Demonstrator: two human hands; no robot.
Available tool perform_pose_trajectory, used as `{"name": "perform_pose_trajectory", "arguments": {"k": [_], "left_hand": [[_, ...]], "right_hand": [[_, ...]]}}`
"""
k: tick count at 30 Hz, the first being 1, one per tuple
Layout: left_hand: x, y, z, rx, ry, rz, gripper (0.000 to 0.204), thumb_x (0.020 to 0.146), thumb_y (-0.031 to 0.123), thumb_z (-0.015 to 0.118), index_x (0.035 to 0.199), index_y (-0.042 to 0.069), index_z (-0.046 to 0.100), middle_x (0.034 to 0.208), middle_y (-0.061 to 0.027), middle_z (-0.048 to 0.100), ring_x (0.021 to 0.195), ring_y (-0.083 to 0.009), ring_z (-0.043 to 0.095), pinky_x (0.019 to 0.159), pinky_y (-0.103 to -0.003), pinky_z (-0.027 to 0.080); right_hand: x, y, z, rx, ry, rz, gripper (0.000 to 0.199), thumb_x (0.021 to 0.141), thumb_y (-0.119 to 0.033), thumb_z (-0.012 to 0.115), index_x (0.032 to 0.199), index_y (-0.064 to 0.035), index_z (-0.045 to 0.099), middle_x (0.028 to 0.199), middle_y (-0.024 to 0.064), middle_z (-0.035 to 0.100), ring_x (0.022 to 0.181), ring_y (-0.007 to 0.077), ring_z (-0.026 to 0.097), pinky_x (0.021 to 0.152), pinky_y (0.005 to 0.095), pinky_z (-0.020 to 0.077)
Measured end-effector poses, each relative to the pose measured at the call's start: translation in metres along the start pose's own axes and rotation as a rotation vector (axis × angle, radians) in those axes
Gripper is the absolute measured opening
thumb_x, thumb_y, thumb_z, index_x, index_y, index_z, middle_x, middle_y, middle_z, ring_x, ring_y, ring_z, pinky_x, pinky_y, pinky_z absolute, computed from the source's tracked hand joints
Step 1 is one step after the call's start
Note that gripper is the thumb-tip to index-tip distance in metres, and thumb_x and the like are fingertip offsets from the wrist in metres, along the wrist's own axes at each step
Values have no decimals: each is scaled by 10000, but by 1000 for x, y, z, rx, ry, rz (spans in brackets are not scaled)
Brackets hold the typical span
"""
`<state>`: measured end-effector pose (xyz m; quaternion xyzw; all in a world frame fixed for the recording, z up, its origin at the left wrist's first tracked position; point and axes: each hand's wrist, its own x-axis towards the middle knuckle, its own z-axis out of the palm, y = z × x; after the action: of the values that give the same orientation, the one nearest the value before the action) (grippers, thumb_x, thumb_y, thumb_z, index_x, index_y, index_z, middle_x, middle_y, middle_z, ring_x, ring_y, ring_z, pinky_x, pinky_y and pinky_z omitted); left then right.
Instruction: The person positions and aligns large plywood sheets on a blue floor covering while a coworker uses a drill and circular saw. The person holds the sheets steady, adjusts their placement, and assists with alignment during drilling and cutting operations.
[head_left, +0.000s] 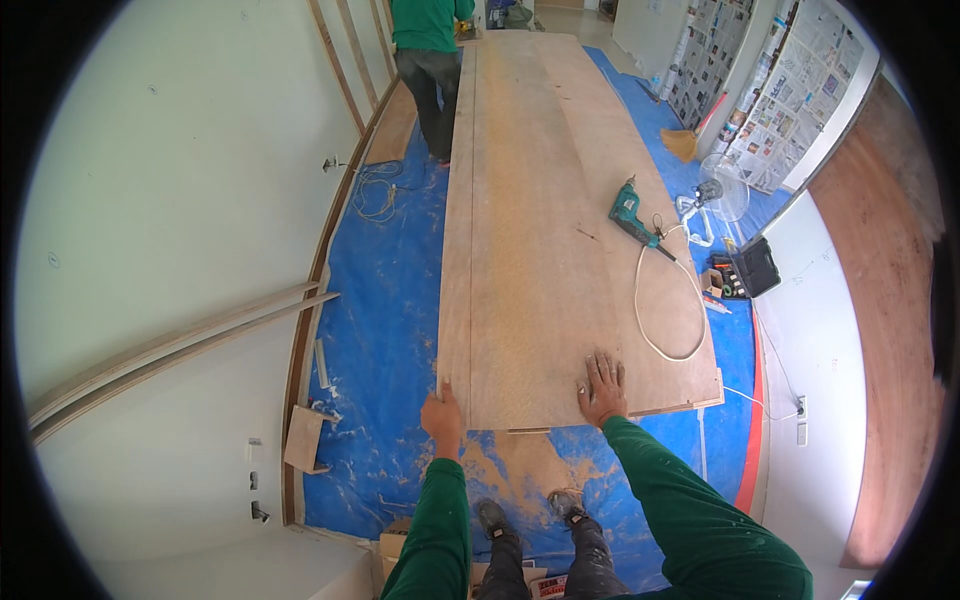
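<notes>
A long plywood sheet [540, 250] stretches away in front of me, with a straight seam running lengthwise near its left edge and a band of sawdust beside it. My left hand [442, 418] is closed on the near left corner, on the narrow plywood strip [456, 300] left of the seam. Flat on top of the sheet, close to its near edge, my right hand [603, 388] rests with fingers spread and nothing held. A green corded power drill [628, 214] lies on the sheet's right half, its pale cord [640, 310] looping toward me.
Blue sheeting [385, 290] covers the floor. A co-worker in green [425, 30] stands at the far left end. Along the right are a fan [725, 185], a broom [680, 145] and an open toolbox [755, 268]. Wooden battens [180, 355] lean by the left wall.
</notes>
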<state>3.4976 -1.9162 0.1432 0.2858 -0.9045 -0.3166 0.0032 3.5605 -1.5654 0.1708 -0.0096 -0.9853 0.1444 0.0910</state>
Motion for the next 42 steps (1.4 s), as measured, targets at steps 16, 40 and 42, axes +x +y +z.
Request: {"name": "perform_pose_trajectory", "arguments": {"k": [16, 40, 42], "left_hand": [[4, -6, -12, 6, 75, 45, 728, 1022, 636, 519, 937, -57, 723, 889, -299, 733, 860, -502, 712, 763, -589, 555], [27, -59, -38, 41, -6, -7, 740, 1037, 648, 476, 909, -35, 733, 898, -287, 727, 894, -518, 681, 797, -584, 530], [20, -78, -44, 36, -34, 6, 736, 1044, 638, 469, 912, -35, 734, 920, -288, 729, 891, -518, 681, 802, -582, 530]], "right_hand": [[0, -14, 4, 1, 4, 1, 652, 992, -328, 559, 1562, -33, 444, 1652, 220, 374, 1546, 421, 307, 1277, 612, 166], [2, -36, 10, -20, -16, 17, 680, 963, -332, 564, 1563, -37, 441, 1638, 215, 390, 1551, 395, 305, 1284, 613, 153], [1, -38, 12, -34, -20, 18, 686, 959, -327, 564, 1567, -37, 435, 1641, 218, 385, 1557, 395, 294, 1285, 615, 147]]}}
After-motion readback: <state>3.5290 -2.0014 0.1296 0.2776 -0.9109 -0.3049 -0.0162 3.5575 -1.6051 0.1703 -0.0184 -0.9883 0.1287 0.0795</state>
